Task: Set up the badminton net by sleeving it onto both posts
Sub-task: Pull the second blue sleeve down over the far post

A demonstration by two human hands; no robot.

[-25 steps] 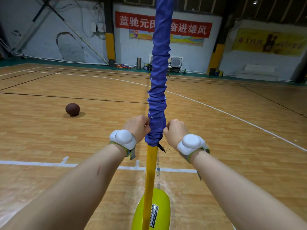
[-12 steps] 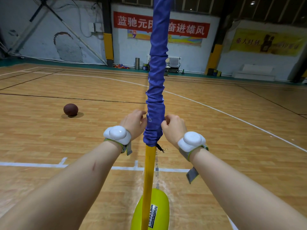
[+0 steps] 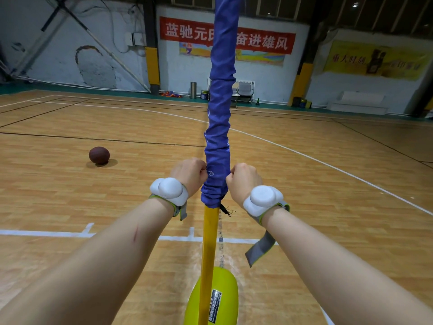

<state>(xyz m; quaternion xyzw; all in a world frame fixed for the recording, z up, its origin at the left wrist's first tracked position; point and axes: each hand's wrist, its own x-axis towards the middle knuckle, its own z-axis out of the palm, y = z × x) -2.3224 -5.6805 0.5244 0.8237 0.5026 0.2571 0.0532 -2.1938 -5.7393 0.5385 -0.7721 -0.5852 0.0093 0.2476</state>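
The blue sleeve (image 3: pixel 218 146) is thin cloth with a faint sheen, bunched into soft wrinkles. The yellow post (image 3: pixel 208 242) below it looks like painted metal, smooth and semi-gloss. Its yellow-green base (image 3: pixel 226 282) is glossy moulded plastic with a printed sticker (image 3: pixel 216 306). The floor (image 3: pixel 70 195) is varnished wood strip, softly reflective. The brown ball (image 3: pixel 99 155) looks matt. The white wrist units (image 3: pixel 169 191) are smooth matt plastic on grey fabric straps (image 3: pixel 260 249).
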